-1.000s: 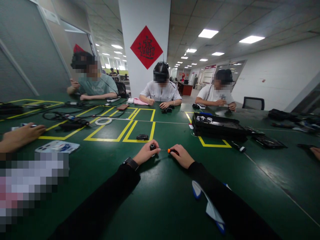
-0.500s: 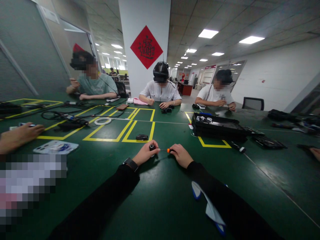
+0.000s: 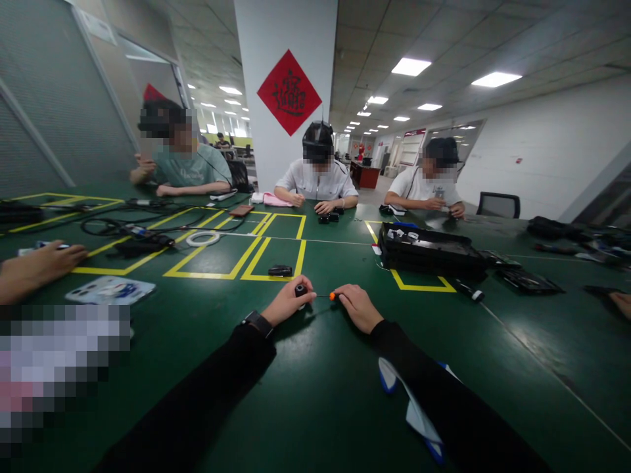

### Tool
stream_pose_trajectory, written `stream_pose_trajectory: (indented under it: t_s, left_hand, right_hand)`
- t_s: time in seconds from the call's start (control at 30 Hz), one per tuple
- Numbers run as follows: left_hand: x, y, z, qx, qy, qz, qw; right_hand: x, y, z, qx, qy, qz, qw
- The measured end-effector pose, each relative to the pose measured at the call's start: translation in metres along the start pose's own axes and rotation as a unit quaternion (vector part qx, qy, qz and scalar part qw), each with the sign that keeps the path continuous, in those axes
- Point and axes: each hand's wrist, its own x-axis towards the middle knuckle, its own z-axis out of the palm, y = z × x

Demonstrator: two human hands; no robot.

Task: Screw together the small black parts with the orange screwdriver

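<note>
Above the green table, my left hand (image 3: 284, 305) is closed around a small black cylindrical piece (image 3: 300, 289) with a pale spot at its end. Its kind is hard to make out. My right hand (image 3: 359, 307) grips a screwdriver (image 3: 332, 296) by its black and orange handle, most of which the fingers hide. Its thin metal shaft runs leftward to the fingertips of my left hand. Whether the tip touches the black piece, I cannot tell. Just beyond my left hand a small dark object (image 3: 280, 270) lies on the table.
A long black case (image 3: 434, 249) stands at the right. A white cable ring (image 3: 202, 239), dark cables (image 3: 148, 235) and a patterned phone-like slab (image 3: 110, 290) lie to the left. Under my right forearm is a blue-edged white object (image 3: 419, 420). Several people sit around the table (image 3: 320, 394).
My right hand and the screwdriver have barely shifted. The right forearm has moved slightly, baring a bit more blue beside it. My left hand keeps its place.
</note>
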Motion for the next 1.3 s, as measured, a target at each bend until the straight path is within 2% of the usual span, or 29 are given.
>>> stream_pose_trajectory:
  t_s: [0.4, 0.6, 1.13, 1.3]
  left_hand:
    - [0.001, -0.0019, -0.0006, 0.03, 0.019, 0.002, 0.999]
    - [0.0008, -0.0003, -0.0007, 0.014, -0.005, 0.01, 1.0]
    - [0.0001, 0.001, 0.0001, 0.032, 0.017, 0.0, 0.999]
    - [-0.0004, 0.0029, -0.0004, 0.025, 0.008, -0.002, 1.0]
  right_hand:
    - [-0.0028, -0.0034, -0.004, 0.034, 0.02, -0.001, 0.999]
    - [-0.0022, 0.0005, 0.0, 0.018, -0.001, 0.0, 1.0]
    - [0.0006, -0.002, -0.0015, 0.005, -0.007, 0.01, 1.0]
    - [0.0001, -0.0039, -0.0031, 0.012, -0.012, 0.016, 1.0]
